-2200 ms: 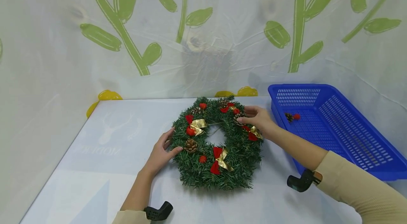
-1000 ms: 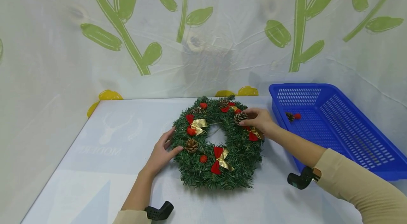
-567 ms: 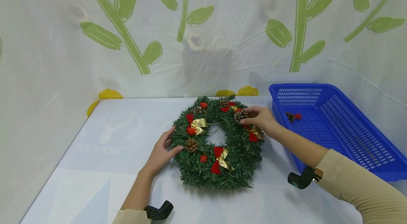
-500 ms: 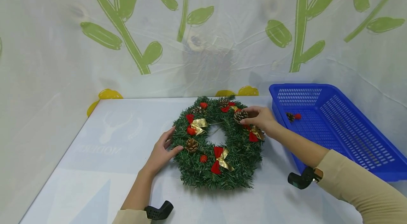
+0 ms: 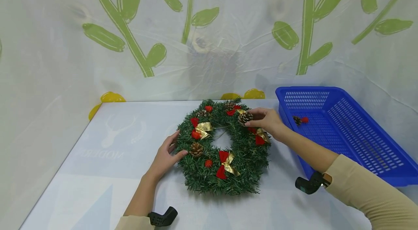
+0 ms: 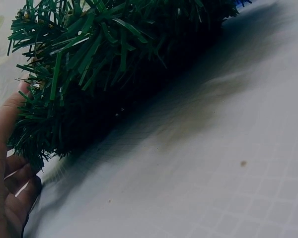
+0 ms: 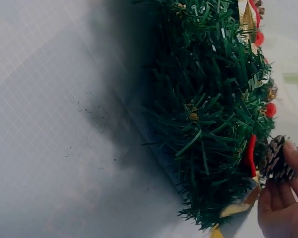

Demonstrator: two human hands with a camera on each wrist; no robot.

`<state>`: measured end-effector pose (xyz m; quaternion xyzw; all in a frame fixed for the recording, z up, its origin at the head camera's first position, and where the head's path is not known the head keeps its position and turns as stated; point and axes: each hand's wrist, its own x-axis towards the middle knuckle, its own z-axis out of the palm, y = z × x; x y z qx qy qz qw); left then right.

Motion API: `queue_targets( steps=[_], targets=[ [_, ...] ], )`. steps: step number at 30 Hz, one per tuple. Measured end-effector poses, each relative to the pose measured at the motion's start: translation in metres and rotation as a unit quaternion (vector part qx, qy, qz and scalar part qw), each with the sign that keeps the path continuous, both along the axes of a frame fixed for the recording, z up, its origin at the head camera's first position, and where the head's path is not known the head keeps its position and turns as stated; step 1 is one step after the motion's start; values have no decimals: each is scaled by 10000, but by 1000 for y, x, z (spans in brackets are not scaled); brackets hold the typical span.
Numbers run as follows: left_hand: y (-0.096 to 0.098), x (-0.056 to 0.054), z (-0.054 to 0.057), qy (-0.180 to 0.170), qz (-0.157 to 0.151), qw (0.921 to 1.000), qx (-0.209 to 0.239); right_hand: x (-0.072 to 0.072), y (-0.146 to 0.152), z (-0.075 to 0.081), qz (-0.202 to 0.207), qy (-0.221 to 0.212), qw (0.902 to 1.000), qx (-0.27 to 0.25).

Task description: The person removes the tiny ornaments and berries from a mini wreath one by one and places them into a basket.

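A green wreath [image 5: 241,172] with red and gold bows, pine cones and red berries lies on the white table. My right hand [image 5: 269,123] pinches a pine cone [image 5: 245,118] between thumb and fingers at the wreath's upper right. In the right wrist view this pine cone [image 7: 279,161] shows beside the greenery, near a gold ribbon. At the wreath's left edge, my left hand [image 5: 165,159] grips the branches, thumb on top near another pine cone [image 5: 196,149]. The left wrist view shows its fingers [image 6: 21,179] bent at the wreath's underside.
A blue plastic basket [image 5: 326,146] stands on the right, close to the right forearm. Inside it lies a small pine cone [image 5: 297,120] with a red berry [image 5: 304,119]. A patterned curtain [image 5: 235,77] rises behind the table [image 5: 98,172].
The right hand has brought the pine cone into clearer view and shifted it slightly left and up over the wreath. The left hand keeps its place.
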<state>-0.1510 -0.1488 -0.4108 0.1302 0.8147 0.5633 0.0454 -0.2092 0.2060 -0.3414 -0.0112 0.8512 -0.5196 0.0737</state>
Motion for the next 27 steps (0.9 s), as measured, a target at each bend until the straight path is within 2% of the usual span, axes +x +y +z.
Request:
queue_targets(
  steps=[12,27],
  targets=[
    [0,0,0,30,-14,10000,-2,0,6,6,66,-30,10000,-60],
    [-1,0,-1,75,-22,10000,-21,2,11,24,116,-38,9999,112]
  ],
)
